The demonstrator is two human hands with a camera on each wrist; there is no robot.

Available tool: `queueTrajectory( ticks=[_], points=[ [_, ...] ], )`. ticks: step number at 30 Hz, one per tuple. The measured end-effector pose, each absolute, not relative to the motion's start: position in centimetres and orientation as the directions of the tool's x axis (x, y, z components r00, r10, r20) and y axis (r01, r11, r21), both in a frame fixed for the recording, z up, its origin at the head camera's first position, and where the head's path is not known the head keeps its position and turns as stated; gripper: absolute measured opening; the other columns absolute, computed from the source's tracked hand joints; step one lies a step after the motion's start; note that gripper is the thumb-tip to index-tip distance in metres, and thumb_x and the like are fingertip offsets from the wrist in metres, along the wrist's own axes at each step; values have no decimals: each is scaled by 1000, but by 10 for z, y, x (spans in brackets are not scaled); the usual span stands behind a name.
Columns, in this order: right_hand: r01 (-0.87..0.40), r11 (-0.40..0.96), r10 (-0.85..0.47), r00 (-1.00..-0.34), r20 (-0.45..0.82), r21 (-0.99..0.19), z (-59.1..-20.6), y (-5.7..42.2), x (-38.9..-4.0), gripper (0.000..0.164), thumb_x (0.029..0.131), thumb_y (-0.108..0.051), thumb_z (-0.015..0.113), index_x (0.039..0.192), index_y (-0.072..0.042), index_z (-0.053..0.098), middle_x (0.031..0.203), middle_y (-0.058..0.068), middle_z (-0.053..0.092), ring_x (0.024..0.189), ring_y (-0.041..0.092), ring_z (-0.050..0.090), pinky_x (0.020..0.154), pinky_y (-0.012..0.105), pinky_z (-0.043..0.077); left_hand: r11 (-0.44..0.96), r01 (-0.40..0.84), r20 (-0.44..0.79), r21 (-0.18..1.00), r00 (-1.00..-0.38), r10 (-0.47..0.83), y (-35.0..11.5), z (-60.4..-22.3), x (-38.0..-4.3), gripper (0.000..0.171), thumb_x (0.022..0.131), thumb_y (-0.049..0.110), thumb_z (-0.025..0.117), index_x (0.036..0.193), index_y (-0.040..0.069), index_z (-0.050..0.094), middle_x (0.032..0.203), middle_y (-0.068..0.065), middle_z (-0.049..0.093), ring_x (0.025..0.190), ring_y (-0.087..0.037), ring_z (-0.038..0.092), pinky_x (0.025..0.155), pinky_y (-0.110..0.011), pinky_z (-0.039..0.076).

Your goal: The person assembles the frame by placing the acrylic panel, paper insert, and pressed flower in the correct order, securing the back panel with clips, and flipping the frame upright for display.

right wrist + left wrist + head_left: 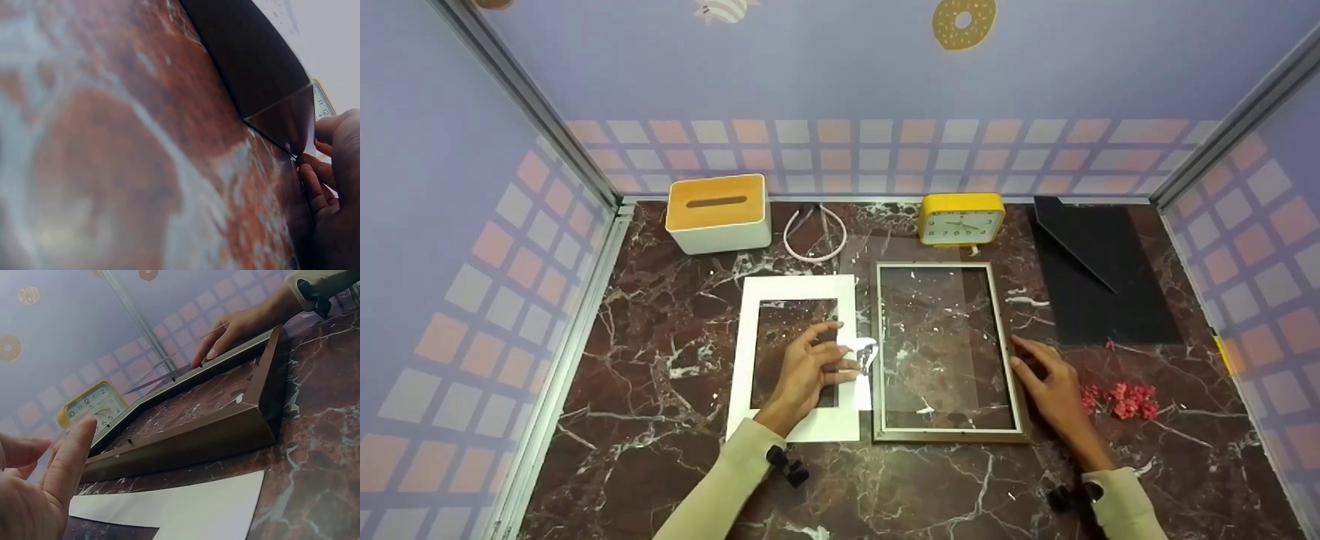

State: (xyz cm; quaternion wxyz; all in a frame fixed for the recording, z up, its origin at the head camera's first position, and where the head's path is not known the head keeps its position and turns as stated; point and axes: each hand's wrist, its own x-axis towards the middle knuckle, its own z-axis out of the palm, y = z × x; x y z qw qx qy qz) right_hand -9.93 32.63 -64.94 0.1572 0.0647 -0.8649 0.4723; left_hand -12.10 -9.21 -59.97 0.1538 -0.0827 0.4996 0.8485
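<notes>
A picture frame [952, 436] with a brown outside and a pale inner lip lies on the dark marbled table. A clear sheet [928, 345] overlaps its opening, and glare shows along the sheet's left edge. My left hand [810, 367] hovers over the white mat [742, 360] and seems to pinch that edge, though the contact is hard to see. At the frame's right side my right hand [1054, 382] grips the rim, thumb and fingers against it. The left wrist view shows the frame's brown corner [242, 424] near the mat; the right wrist view shows right fingertips [306, 163] against the frame.
A black backing board [1125, 300] with a stand lies at the right, red flowers [1132, 401] nearer me. Along the back stand a tissue box [720, 225], a white headband [815, 259] and a yellow clock [962, 225]. Patterned walls close in three sides.
</notes>
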Motion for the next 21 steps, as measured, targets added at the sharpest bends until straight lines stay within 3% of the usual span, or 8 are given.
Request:
queueTrajectory(
  ticks=[10, 21],
  points=[
    [-276, 532, 44, -935, 352, -800, -649, 324, -99, 42, 96, 7, 80, 137, -4, 77, 127, 21, 77, 108, -1, 63, 94, 7, 45, -473, -393, -325, 789, -920, 221, -75, -604, -114, 59, 100, -13, 63, 155, -11, 44, 94, -17, 67, 78, -29, 81, 77, -46, 70],
    [-251, 535, 52, -943, 328, -806, -649, 325, -100, 41, 97, 5, 80, 137, -5, 78, 129, 21, 76, 109, 0, 63, 95, 8, 45, -496, -427, -354, 756, -904, 239, -58, -604, -108, 58, 100, -14, 65, 154, -10, 46, 104, -25, 70, 78, -30, 82, 78, -46, 69]
  ],
)
